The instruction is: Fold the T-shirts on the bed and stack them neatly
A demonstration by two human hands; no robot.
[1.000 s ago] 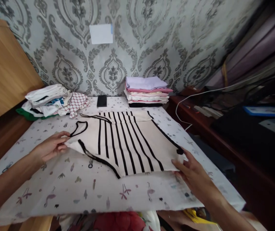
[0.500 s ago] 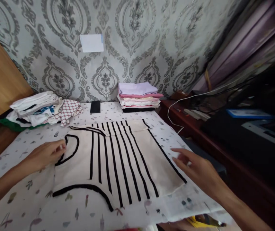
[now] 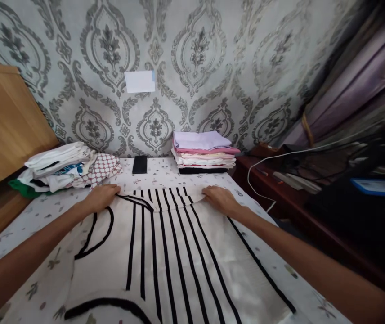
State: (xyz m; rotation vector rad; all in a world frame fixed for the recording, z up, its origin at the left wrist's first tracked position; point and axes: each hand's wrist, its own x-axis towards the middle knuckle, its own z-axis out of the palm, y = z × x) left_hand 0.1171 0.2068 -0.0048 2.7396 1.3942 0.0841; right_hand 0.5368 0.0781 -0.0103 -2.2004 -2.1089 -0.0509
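Note:
A cream sleeveless knit top (image 3: 118, 252) with black stripes and black edging lies spread on the patterned white cloth, its far side folded over in a strip. My left hand (image 3: 103, 197) is closed on the far shoulder end of that strip, fingertips pinched at the fabric. At the strip's hem end, my right hand (image 3: 221, 199) grips the far corner with its fingers closed. Part of the top's near edge runs out of the picture at the bottom.
Behind the top are a black phone (image 3: 140, 164) and a neat stack of folded clothes (image 3: 204, 153). A looser clothes pile (image 3: 64, 166) sits left by a wooden panel (image 3: 10, 121). A white cable (image 3: 256, 168) crosses the dark red desk (image 3: 300, 207) at right.
Both hands have reached forward to the far edge of the top and taken hold of its folded strip. The view has tilted up, so everything sits lower in the picture.

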